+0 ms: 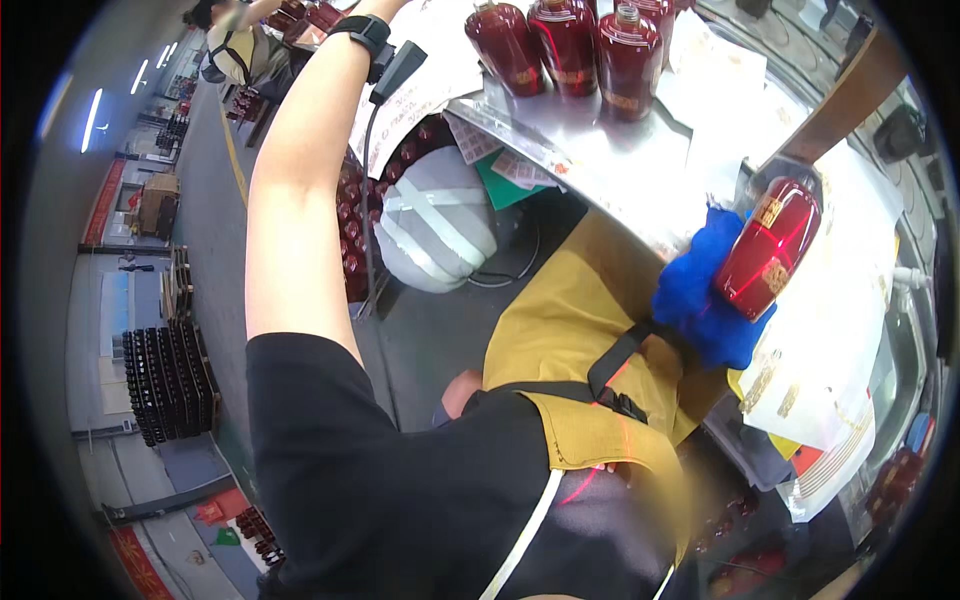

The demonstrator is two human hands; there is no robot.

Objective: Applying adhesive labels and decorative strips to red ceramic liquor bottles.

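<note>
— Holding a glossy red bottle [766,250] at the right, wrapped from below in a blue cloth [700,300]. Cannot see the right hand [715,315] itself, buried under that cloth; seems closed around bottle and cloth together, though fingers stay hidden.

— And the left?

— Stretched up and away along the left of the view, bare forearm, black wrist strap [362,32] near the top edge. Left hand [385,5] cut off by the frame edge, so cannot tell how far open or what it has hold of.

— Where does the bottle sit against the rest?

— Tilted, gold label toward the upper left, hanging just off the near edge of the steel tabletop [590,150], above a yellow apron [570,320]. Not touching the tabletop.

— Anything else up there?

— Three more red bottles [565,45] standing upright in a row on the tabletop, well apart from the held one. White printed sheets [830,330] lying at the right, beside the cloth. Below the tabletop, a grey sack with white tape [435,225]; farther left on the floor, a dark crate of bottles [170,385].
</note>
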